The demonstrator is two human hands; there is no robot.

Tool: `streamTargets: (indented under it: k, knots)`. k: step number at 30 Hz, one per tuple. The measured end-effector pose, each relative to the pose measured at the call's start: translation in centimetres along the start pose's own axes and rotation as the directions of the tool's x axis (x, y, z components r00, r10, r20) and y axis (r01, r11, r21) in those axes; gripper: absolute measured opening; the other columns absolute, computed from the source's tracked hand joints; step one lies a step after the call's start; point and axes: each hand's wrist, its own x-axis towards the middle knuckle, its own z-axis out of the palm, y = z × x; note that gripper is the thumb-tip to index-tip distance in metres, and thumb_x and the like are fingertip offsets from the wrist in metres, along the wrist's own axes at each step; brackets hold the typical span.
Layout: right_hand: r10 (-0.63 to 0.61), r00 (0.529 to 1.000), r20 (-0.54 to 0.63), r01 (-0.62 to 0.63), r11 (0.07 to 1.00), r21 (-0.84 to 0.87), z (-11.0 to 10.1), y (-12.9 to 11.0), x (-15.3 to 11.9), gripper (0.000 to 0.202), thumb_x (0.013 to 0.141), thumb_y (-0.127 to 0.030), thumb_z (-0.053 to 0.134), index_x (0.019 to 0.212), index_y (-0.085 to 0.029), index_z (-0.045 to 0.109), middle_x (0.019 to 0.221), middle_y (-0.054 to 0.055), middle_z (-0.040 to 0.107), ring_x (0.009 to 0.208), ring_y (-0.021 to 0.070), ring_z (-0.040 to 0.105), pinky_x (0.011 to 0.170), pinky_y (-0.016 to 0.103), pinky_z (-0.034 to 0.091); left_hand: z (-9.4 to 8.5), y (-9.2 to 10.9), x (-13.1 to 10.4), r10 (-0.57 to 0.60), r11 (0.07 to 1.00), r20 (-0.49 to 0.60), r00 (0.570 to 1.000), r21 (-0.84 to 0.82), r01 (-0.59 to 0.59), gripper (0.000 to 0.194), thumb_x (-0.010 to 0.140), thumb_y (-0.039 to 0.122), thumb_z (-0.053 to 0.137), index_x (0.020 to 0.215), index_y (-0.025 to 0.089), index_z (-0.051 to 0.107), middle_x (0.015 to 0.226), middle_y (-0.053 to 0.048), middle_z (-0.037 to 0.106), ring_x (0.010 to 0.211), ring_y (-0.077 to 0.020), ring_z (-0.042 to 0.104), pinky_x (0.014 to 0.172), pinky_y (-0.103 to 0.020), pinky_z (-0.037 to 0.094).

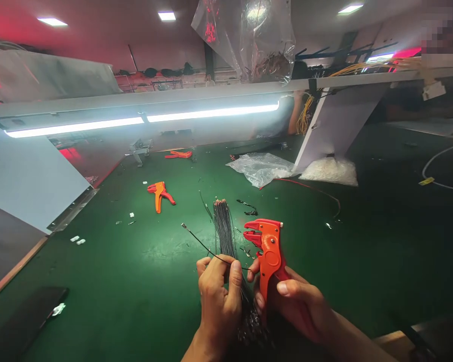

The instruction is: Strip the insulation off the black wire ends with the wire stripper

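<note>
My left hand (221,294) pinches a thin black cable (200,240) between thumb and forefinger. A small metal connector (183,226) tips the cable's far end, which points up and left. In my right hand (302,301) is an orange-red wire stripper (271,251), held upright with its jaws to the left and apart. The cable's near end reaches toward the fingers of my right hand, below the jaws. Under and between both hands lies a bundle of black cables (224,226) with copper-coloured ends at the top; its lower part is partly hidden by my hands.
Another wire stripper (160,196) lies left on the green table (166,281), and a further orange tool (178,155) behind it. Cable scraps (248,207) lie right of the bundle. A plastic bag (262,168) and a white-filled bag (329,172) rest near the divider (337,120). A dark flat object (26,319) sits front left.
</note>
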Motion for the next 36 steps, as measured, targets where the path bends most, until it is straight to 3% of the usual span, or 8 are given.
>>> streamTargets:
  k: [6,10,15,18,21,26,34,36]
  knots:
    - [-0.034,0.999,-0.002,0.034,0.999,0.027,-0.2,-0.1,0.0,0.037,0.081,-0.028,0.059,0.115,-0.016,0.065,0.096,0.011,0.068,0.075,0.0234,0.064,0.066,0.039,0.055,-0.1,-0.4,-0.1,-0.161,0.981,0.032,0.986,-0.109,0.163,0.027,0.093,0.033,0.053,0.069,0.024,0.063,0.067,-0.002,0.063,0.077,-0.0226,0.053,0.074,-0.036,0.043]
    - [-0.035,0.999,0.003,0.035,0.999,0.033,-0.3,0.0,0.0,0.037,0.080,-0.027,0.059,0.115,-0.015,0.066,0.100,0.012,0.068,0.074,0.0230,0.064,0.064,0.039,0.055,0.0,-0.3,0.3,-0.309,0.920,0.112,0.944,-0.217,0.327,0.027,0.090,0.044,0.057,0.077,0.024,0.070,0.067,-0.003,0.065,0.081,-0.0241,0.055,0.075,-0.036,0.043]
    - [0.006,1.000,0.022,-0.005,1.000,-0.026,-0.2,0.3,-0.1,0.039,0.076,-0.029,0.061,0.110,-0.011,0.067,0.082,0.011,0.068,0.071,0.0231,0.063,0.066,0.038,0.052,0.6,-0.4,1.0,-0.478,0.728,0.301,0.825,-0.390,0.564,0.045,0.090,0.058,0.051,0.080,0.018,0.067,0.051,0.000,0.058,0.049,-0.0154,0.049,0.052,-0.028,0.040]
    - [0.021,0.999,0.028,-0.020,0.999,-0.032,-0.2,0.3,0.0,0.040,0.074,-0.030,0.062,0.108,-0.010,0.067,0.078,0.011,0.068,0.069,0.0229,0.063,0.065,0.037,0.052,0.8,-0.4,1.2,-0.505,0.606,0.393,0.768,-0.472,0.640,0.047,0.088,0.060,0.054,0.084,0.015,0.068,0.050,0.001,0.057,0.046,-0.0130,0.049,0.051,-0.026,0.039]
    - [0.032,0.999,0.032,-0.031,0.999,-0.033,-0.2,0.4,0.2,0.040,0.073,-0.031,0.062,0.107,-0.009,0.067,0.077,0.011,0.068,0.068,0.0231,0.063,0.064,0.037,0.052,0.8,-0.3,1.2,-0.505,0.518,0.442,0.742,-0.532,0.669,0.042,0.085,0.057,0.061,0.088,0.016,0.069,0.052,0.003,0.055,0.047,-0.0127,0.052,0.051,-0.024,0.039]
    - [0.004,1.000,0.016,-0.004,1.000,0.011,-0.5,0.3,0.1,0.040,0.076,-0.028,0.061,0.111,-0.010,0.066,0.081,0.012,0.069,0.071,0.0238,0.064,0.065,0.039,0.054,0.7,-0.2,1.4,-0.490,0.466,0.449,0.747,-0.589,0.660,0.037,0.078,0.052,0.072,0.081,0.016,0.069,0.060,0.001,0.061,0.056,-0.0123,0.055,0.057,-0.024,0.042]
    - [-0.040,0.999,-0.014,0.040,0.999,0.034,-0.6,0.0,0.0,0.038,0.079,-0.026,0.061,0.115,-0.015,0.067,0.105,0.011,0.067,0.077,0.0230,0.064,0.068,0.040,0.055,0.8,-0.5,1.5,-0.529,0.508,0.347,0.774,-0.601,0.617,0.032,0.073,0.047,0.079,0.070,0.016,0.070,0.060,0.002,0.060,0.059,-0.0108,0.051,0.062,-0.023,0.042]
    - [-0.030,1.000,-0.002,0.030,0.999,0.026,-0.6,0.0,0.0,0.038,0.080,-0.027,0.060,0.116,-0.014,0.066,0.099,0.011,0.069,0.077,0.0234,0.064,0.069,0.041,0.054,0.7,-0.4,1.5,-0.538,0.531,0.315,0.782,-0.593,0.605,0.033,0.074,0.046,0.079,0.066,0.016,0.069,0.060,0.002,0.060,0.059,-0.0107,0.051,0.062,-0.023,0.041]
